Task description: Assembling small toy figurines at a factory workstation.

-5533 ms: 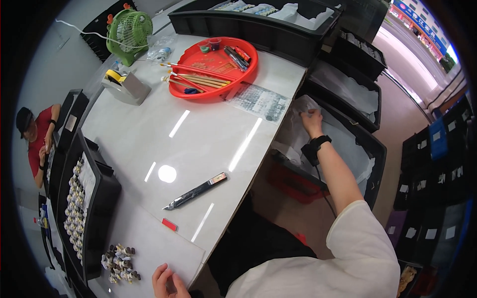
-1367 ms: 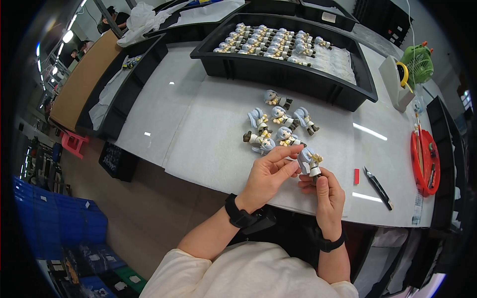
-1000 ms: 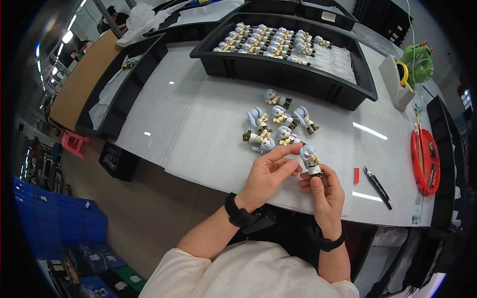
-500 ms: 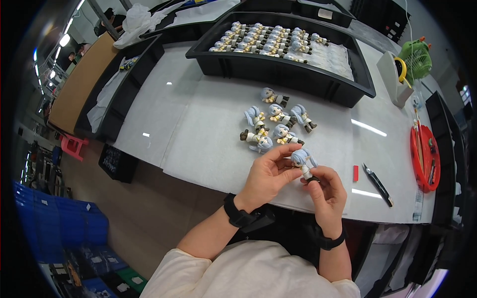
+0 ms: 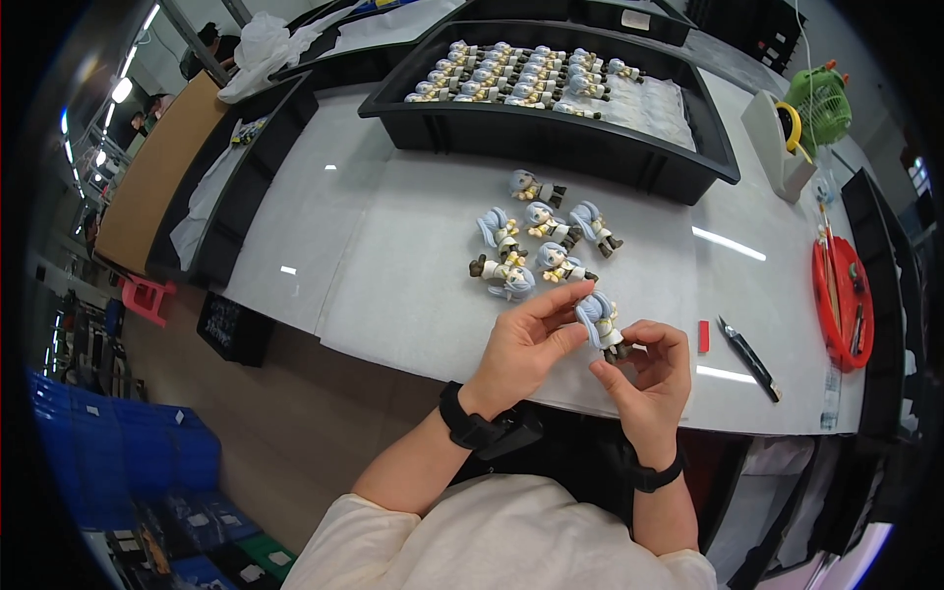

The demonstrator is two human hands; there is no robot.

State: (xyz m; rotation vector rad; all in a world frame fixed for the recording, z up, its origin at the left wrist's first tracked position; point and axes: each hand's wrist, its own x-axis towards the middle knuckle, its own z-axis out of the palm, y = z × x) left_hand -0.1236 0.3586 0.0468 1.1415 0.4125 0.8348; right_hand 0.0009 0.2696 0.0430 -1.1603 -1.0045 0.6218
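Observation:
A small figurine [image 5: 598, 313] with pale blue hair, a white outfit and dark boots is held between my hands over the table's near side. My left hand [image 5: 526, 344] pinches it at the hair with thumb and fingers. Down at the boots, my right hand [image 5: 651, 379] grips it with bent fingers. Just beyond lie several similar figurines in a loose group, among them one [image 5: 562, 264] close to my left fingertips and another [image 5: 537, 187] farther off. Part of the held figurine is hidden behind my fingers.
A large black tray [image 5: 531, 128] at the back holds rows of figurines on white padding. On the right are a knife [image 5: 749, 359], a red block [image 5: 703, 336], a red dish [image 5: 826, 305] of tools, a tape dispenser [image 5: 777, 147] and a green fan [image 5: 818, 108].
The held figurine has been turned, so the back of its hair now shows more. Both hands stay in nearly the same place, still holding it; the view shifts slightly.

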